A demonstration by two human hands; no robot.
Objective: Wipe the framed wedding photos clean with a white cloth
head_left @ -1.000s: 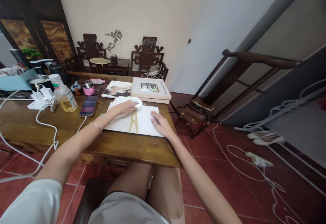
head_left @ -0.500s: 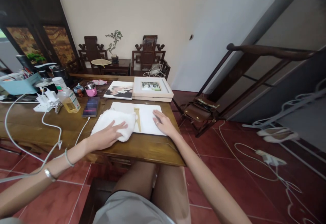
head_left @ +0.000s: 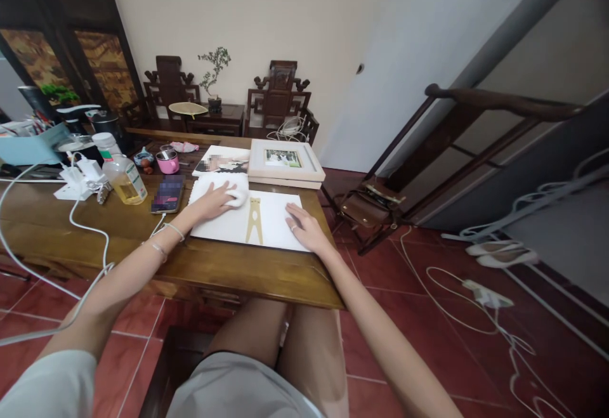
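A white board with a gold stand piece on it lies flat on the wooden table. My left hand presses a white cloth against the board's far left part, fingers spread over the cloth. My right hand lies flat and open on the board's right edge, holding it down.
Behind the board stand a framed picture and a photo print. To the left are a phone, a pink cup, a bottle of yellow liquid and a white power strip with cables. Red tiled floor with cords lies right.
My left hand slid the cloth from the board's near left corner back up to its far left part. The right hand stayed in place.
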